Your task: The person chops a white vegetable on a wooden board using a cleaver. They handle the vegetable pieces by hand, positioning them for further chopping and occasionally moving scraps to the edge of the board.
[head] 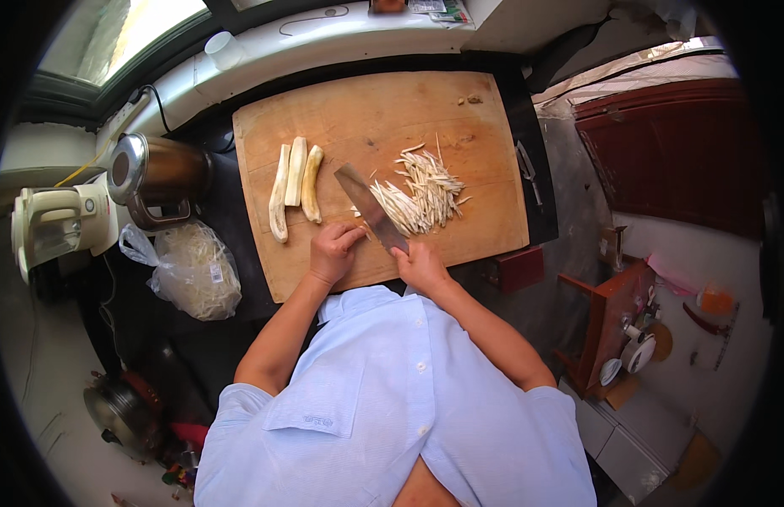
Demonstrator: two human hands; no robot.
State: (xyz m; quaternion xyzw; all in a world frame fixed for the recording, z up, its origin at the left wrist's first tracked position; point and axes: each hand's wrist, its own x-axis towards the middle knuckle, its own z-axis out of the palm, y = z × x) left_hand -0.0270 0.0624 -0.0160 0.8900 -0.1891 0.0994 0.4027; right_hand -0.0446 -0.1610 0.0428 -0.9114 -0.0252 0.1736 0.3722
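My right hand [423,266] grips the handle of a broad-bladed kitchen knife [369,206], its blade slanting up and left over a wooden cutting board [341,101]. Against the blade's right side lies a heap of thin pale vegetable strips [423,193]. My left hand [333,250] rests at the board's near side, left of the blade, with curled fingers and the thumb by a few small pale slivers. Whether it pinches any of them cannot be seen. Three long peeled pale vegetable pieces [295,171] lie side by side at the board's left.
Left of the board sit a knotted clear plastic bag of pale shreds [198,272], a brown metal-topped jug [160,174] and a cream blender [62,215]. A metal tool [529,171] lies along the right edge. A translucent cup [224,51] stands on the sill behind.
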